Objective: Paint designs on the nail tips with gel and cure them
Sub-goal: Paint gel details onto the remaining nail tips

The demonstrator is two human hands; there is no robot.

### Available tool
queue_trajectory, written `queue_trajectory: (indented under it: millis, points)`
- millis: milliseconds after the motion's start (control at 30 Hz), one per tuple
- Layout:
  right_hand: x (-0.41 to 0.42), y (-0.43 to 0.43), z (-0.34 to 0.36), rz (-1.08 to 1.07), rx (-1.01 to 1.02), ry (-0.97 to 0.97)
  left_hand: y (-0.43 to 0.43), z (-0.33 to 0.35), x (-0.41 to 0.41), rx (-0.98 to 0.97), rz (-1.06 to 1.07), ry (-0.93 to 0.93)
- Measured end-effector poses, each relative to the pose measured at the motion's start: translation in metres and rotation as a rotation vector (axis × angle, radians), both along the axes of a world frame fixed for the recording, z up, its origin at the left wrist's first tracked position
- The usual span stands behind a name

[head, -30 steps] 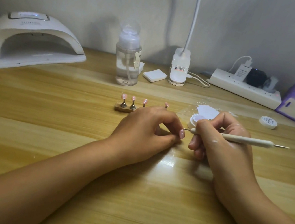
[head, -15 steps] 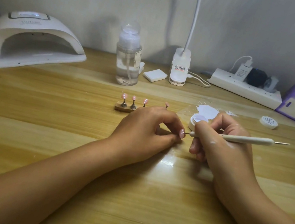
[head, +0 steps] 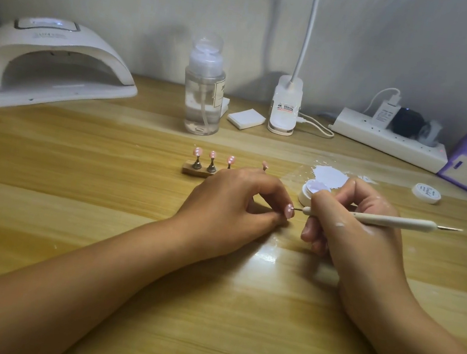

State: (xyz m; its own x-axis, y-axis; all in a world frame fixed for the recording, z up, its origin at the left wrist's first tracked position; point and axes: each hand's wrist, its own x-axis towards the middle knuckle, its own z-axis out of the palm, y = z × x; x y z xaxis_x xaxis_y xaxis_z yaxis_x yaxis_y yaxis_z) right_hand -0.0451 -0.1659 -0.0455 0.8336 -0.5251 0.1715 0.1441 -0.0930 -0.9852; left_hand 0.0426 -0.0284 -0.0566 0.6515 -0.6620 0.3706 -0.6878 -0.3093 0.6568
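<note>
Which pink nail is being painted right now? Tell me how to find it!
Look at the middle of the wooden table, where two hands meet. The left hand pinches one pink nail tip, and the white pen in the right hand points at it. The other pink nail tips sit on a stand behind, untouched.

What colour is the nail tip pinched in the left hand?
The nail tip is pink; head view shows it.

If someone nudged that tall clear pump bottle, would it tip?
Likely if pushed high: the tall clear pump bottle stands upright, much taller than wide. Its smooth plastic wall may be slippery.
</note>
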Motion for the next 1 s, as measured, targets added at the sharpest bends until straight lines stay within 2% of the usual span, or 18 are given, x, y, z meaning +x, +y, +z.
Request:
queue_trajectory:
  millis: [267,500,733,867,933,1000]
  points:
    - [0.000,0.000,0.000,0.021,-0.029,0.006,0.000,0.000,0.000,-0.002,0.003,-0.003]
    - [-0.002,0.000,0.003,-0.051,0.066,-0.052,0.000,0.002,-0.001,-0.002,0.002,0.007]
    - [-0.001,-0.001,0.000,-0.034,-0.005,-0.019,0.000,0.001,-0.001,-0.002,0.004,0.015]
    - [-0.001,-0.002,0.002,-0.108,0.065,-0.119,0.000,0.001,-0.001,-0.005,-0.001,0.014]
    - [-0.001,-0.005,0.004,-0.154,0.033,-0.179,0.000,0.001,-0.001,-0.008,-0.005,0.018]
    - [0.000,-0.010,0.005,-0.184,-0.030,-0.159,0.000,0.001,-0.002,-0.008,-0.007,0.017]
